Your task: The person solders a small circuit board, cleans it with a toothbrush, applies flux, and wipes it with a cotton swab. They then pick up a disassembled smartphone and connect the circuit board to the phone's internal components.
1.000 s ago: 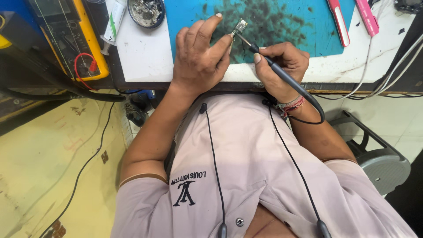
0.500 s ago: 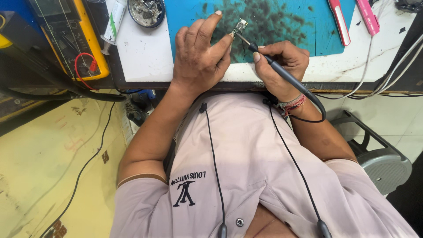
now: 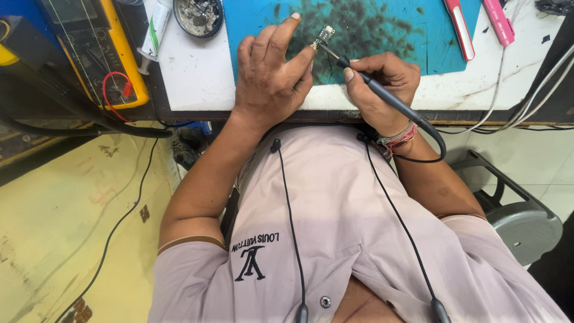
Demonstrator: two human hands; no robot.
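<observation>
My left hand (image 3: 272, 75) rests on the teal work mat (image 3: 382, 30) and pinches a small circuit board (image 3: 324, 34) between thumb and fingertip. My right hand (image 3: 376, 84) grips a dark soldering iron (image 3: 382, 96) like a pen. Its metal tip touches the lower edge of the small board. The iron's black cord loops down past my right wrist, which wears a red thread band.
A yellow multimeter (image 3: 98, 51) with red lead lies at the left. A round tin (image 3: 197, 15) and a white tube (image 3: 156, 27) sit on the white bench top (image 3: 191, 72). Two pink tools (image 3: 478, 27) lie at the mat's right. White cables (image 3: 508, 90) trail off the bench; a grey stool (image 3: 520, 215) stands at lower right.
</observation>
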